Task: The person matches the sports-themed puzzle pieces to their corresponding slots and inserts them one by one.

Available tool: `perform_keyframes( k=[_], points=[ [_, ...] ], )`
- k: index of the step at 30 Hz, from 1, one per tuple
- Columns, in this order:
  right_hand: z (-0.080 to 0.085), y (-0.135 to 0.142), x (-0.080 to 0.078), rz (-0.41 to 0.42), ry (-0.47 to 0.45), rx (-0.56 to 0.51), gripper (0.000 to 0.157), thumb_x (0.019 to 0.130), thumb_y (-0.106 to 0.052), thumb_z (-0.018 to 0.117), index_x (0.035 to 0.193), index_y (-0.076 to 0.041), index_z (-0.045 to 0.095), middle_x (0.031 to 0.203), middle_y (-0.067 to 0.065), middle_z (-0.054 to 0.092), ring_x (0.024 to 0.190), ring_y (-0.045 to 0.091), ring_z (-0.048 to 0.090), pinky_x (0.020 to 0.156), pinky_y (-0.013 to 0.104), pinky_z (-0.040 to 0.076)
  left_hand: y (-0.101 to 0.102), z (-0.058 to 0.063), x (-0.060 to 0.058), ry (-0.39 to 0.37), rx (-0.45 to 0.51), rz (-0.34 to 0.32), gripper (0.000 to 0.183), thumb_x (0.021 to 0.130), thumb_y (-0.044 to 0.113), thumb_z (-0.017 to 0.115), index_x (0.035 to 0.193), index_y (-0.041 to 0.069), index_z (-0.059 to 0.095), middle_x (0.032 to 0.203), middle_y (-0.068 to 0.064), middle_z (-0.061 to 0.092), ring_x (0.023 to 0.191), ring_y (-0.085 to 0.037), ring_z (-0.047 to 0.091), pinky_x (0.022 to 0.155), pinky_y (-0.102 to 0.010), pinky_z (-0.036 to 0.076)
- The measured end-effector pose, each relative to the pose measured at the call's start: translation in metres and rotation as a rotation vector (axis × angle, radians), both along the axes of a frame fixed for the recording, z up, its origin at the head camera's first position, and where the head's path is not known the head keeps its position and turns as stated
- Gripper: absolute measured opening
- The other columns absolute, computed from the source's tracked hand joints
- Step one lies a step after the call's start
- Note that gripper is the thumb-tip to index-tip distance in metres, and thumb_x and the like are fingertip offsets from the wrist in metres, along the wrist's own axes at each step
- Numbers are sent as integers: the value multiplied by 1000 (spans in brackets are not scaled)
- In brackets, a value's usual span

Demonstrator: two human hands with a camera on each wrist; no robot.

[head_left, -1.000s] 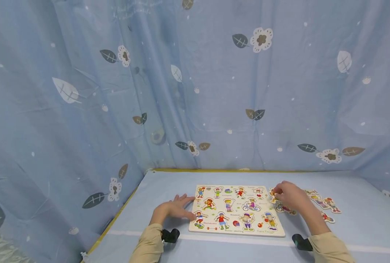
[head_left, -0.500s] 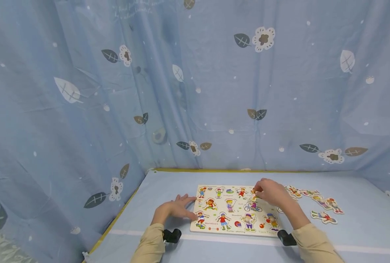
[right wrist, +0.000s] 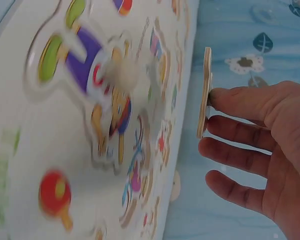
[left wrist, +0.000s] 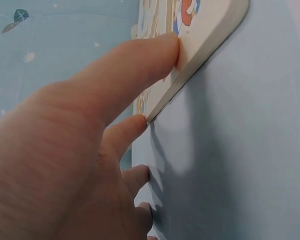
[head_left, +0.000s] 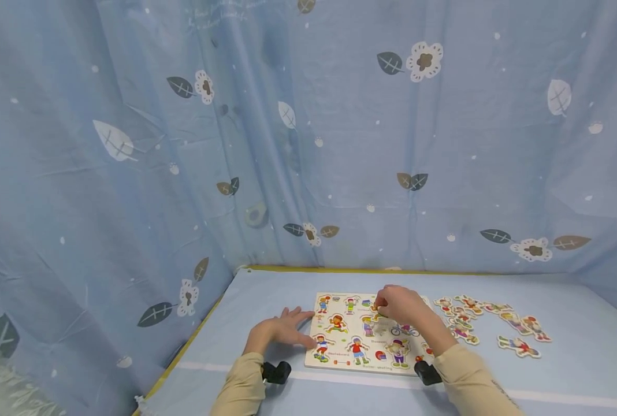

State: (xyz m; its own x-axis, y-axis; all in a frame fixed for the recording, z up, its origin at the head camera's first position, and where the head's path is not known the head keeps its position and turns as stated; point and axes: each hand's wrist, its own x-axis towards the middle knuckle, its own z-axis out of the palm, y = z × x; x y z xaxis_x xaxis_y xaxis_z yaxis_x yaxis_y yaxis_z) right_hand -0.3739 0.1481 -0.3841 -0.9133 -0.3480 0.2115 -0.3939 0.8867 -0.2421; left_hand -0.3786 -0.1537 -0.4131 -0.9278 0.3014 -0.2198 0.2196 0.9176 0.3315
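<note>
A wooden peg puzzle board (head_left: 354, 329) printed with sports figures lies flat on the table. My left hand (head_left: 282, 331) rests at its left edge; in the left wrist view the thumb (left wrist: 157, 55) presses on the board's top, the fingers spread beside it. Over the board's upper middle, my right hand (head_left: 404, 306) pinches a thin figure-shaped puzzle piece (right wrist: 205, 95) by its back-side knob between thumb and finger. That piece is edge-on in the right wrist view, apart from the board. A baseball figure piece with a knob (right wrist: 121, 74) sits in the lower part of the board.
Several loose figure pieces lie right of the board, one (head_left: 519, 346) nearer the front. A pale blue cloth (head_left: 267, 289) with a white stripe covers the table. A blue patterned curtain (head_left: 339, 144) hangs behind and at the left.
My right hand has carried a puzzle piece from the loose pieces leftward over the board's upper middle. The left hand has stayed at the board's left edge.
</note>
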Motion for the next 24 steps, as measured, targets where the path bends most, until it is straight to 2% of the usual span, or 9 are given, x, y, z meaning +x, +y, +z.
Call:
perform_keyframes(
  k=[6,13,24],
  points=[
    [0,-23,-6,14,-45,-45,5,88,-17,73,88,-12,73,82,-6,64,75,11,58,71,37,53,-3,0,1,-3,1,-13,86,77,61,70,151,28,41,163,-9,26,150,-41,14,117,-64,17],
    [-6,-36,-16,39,-78,-81,5,88,-17,74,84,-14,73,80,-6,64,73,11,56,71,38,52,-1,1,0,-7,9,-9,85,77,61,70,151,28,41,162,-9,26,151,-40,14,116,-65,18],
    [-18,-67,-19,82,-145,-160,5,88,-13,70,90,-11,74,81,-4,65,65,12,54,58,31,46,-4,-2,-4,-19,3,-20,86,78,62,69,152,29,40,163,-11,25,150,-41,13,116,-66,16]
  ],
)
